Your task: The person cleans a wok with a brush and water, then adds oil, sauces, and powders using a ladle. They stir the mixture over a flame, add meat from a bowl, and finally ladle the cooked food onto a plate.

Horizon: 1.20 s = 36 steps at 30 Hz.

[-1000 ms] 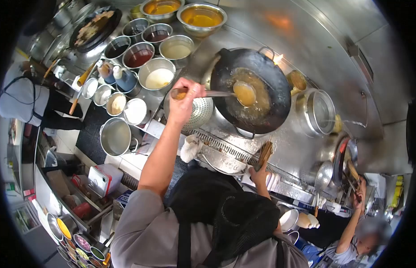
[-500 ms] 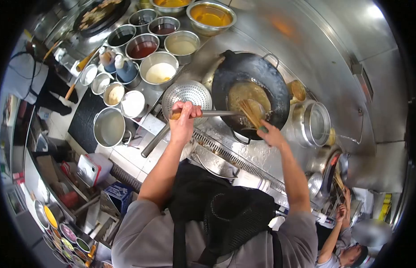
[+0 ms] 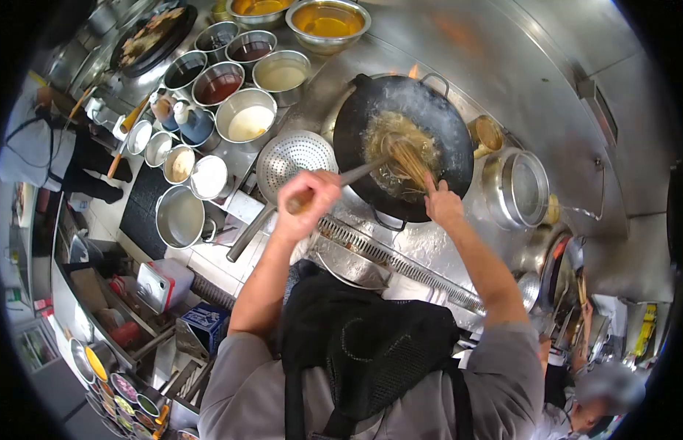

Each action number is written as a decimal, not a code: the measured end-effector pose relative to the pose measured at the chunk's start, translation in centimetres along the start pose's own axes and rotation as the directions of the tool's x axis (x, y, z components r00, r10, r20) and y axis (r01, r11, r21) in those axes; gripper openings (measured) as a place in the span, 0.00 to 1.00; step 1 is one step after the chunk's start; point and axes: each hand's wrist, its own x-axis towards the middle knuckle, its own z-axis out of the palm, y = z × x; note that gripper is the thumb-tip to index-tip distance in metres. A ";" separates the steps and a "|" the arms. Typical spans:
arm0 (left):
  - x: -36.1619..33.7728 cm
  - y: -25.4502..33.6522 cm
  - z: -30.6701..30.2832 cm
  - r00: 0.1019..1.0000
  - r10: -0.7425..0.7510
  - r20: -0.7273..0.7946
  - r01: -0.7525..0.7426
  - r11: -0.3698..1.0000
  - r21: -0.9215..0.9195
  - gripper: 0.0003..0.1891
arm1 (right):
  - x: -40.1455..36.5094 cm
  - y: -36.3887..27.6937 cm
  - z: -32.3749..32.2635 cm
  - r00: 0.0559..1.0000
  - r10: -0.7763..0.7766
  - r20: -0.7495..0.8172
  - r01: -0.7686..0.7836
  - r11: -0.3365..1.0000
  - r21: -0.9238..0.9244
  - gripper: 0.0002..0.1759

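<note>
A large black wok [image 3: 352, 125] holds bubbling, steaming brownish liquid [image 3: 389, 128]. My left hand [image 3: 310, 198] is wrapped round the handle of a long metal ladle [image 3: 360, 172], whose bowl dips into the wok. A bamboo whisk brush [image 3: 409, 161] is gripped by my right hand [image 3: 444, 203] over the wok's near side, its bristles down in the liquid beside the ladle. Left of the wok lies a perforated strainer [image 3: 296, 163], its thick handle [image 3: 251, 233] passing below my left hand.
Metal pots of sauces, such as a red one [image 3: 219, 84], stand at upper left beside squeeze bottles [image 3: 196, 125]. Bowls of yellow liquid [image 3: 328, 26] are behind. Lidded pots [image 3: 515, 188] stand right. A flame [image 3: 413, 70] shows behind the wok. Co-workers are at far left [image 3: 41, 150] and lower right [image 3: 569, 403].
The ladle now slants more steeply, and its handle end has dropped slightly. The brush has turned, with its bristles leaning up-left. More steam and bubbling show, and a flame has appeared behind the wok.
</note>
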 end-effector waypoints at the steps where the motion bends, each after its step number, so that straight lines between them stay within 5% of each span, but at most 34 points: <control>1: 0.0 0.2 1.0 0.982 0.055 0.183 -0.076 0.991 0.109 0.10 | -0.4 -0.2 -0.2 0.999 0.017 0.028 -0.015 0.996 -0.082 0.38; 3: 0.2 0.5 2.4 0.970 -0.015 0.243 -0.004 0.997 0.078 0.11 | -0.7 -1.8 -1.6 1.000 0.017 0.000 -0.017 0.987 -0.163 0.33; 5: 0.5 -0.2 2.3 0.986 -0.006 0.168 0.011 0.999 -0.031 0.12 | 0.2 -2.9 -6.5 0.935 -0.163 0.314 0.218 0.964 -0.150 0.27; 6: 0.6 -0.3 1.9 0.994 -0.035 0.101 0.046 0.993 -0.105 0.12 | -0.3 -3.6 -11.6 0.872 -0.039 0.488 -0.053 0.983 0.173 0.25; 7: 0.9 -0.4 1.1 0.998 -0.063 0.032 0.068 0.981 -0.182 0.12 | 0.3 -1.8 -12.2 0.874 -0.127 0.469 -0.111 0.887 0.448 0.32; 9: 0.8 -1.5 -1.2 0.999 -0.042 0.005 0.042 0.977 -0.209 0.12 | 1.3 0.8 -8.2 0.885 -0.157 0.438 -0.225 0.679 0.698 0.35; 11: 0.5 -1.6 -3.2 0.972 -0.135 -0.194 0.060 0.935 -0.349 0.11 | 1.2 2.7 -4.8 0.868 -0.158 0.471 -0.247 0.686 0.685 0.40; 12: 0.1 -2.1 -4.1 0.966 -0.129 -0.224 0.046 0.940 -0.339 0.12 | 1.7 3.7 -3.7 0.899 -0.123 0.420 -0.121 0.852 0.509 0.39; 13: -0.2 -2.2 -4.1 0.967 -0.124 -0.222 0.043 0.940 -0.338 0.12 | 1.9 4.3 -3.0 0.901 -0.124 0.415 -0.118 0.852 0.510 0.39; 14: -0.7 -2.3 -4.0 0.953 -0.136 -0.271 0.041 0.943 -0.329 0.12 | 2.0 4.9 -2.1 0.995 -0.065 0.082 0.044 0.971 0.234 0.38; 15: -1.2 -2.4 -3.9 0.936 -0.152 -0.319 0.044 0.946 -0.322 0.12 | 1.3 4.5 -2.3 0.959 -0.111 -0.261 0.086 0.991 -0.105 0.37; 16: -1.7 -2.9 -4.3 0.933 -0.140 -0.333 0.023 0.943 -0.332 0.11 | 0.8 3.6 -3.1 0.959 0.080 -0.273 -0.044 0.990 0.134 0.35; 19: -2.4 -3.3 -4.8 0.890 -0.161 -0.426 0.022 0.949 -0.313 0.10 | 0.6 3.8 -3.2 0.920 0.061 -0.387 0.045 0.965 0.259 0.35; 21: -2.3 -3.5 -4.8 0.893 -0.171 -0.417 0.030 0.946 -0.322 0.09 | 0.6 4.1 -1.7 0.929 -0.019 -0.369 0.105 0.971 0.214 0.35; 23: -2.1 -3.2 -4.6 0.913 -0.154 -0.377 0.046 0.959 -0.281 0.10 | 0.0 3.0 -1.6 0.984 -0.180 0.007 0.180 0.984 0.007 0.36; 28: -2.1 -3.2 -2.1 0.975 -0.104 -0.196 0.071 0.984 -0.165 0.10 | 0.8 1.8 -1.6 0.998 0.036 -0.057 -0.035 0.999 0.018 0.39; 29: -1.6 -3.4 -1.6 0.993 -0.059 -0.100 0.044 0.989 -0.145 0.10 | 1.0 0.7 -2.7 0.965 0.127 0.228 -0.222 0.859 0.461 0.39; 30: -1.3 -3.2 -1.2 0.996 -0.023 -0.087 0.016 0.997 -0.073 0.10 | 0.8 0.1 -3.4 0.863 0.065 0.502 -0.461 0.509 0.727 0.39; 33: -0.5 -2.4 -2.7 1.000 -0.011 0.006 0.012 0.998 -0.066 0.10 | 0.9 2.1 -1.3 0.914 -0.043 0.404 -0.328 0.507 0.797 0.38; 34: -0.2 -1.6 -2.9 0.998 -0.032 0.055 0.036 0.997 -0.061 0.10 | 2.2 4.5 1.4 0.985 -0.171 0.022 0.152 0.925 0.349 0.39; 36: -0.4 -0.8 -2.2 0.995 -0.035 0.097 0.033 0.999 0.021 0.10 | 0.7 3.6 0.4 0.997 -0.063 -0.046 0.070 0.982 0.175 0.40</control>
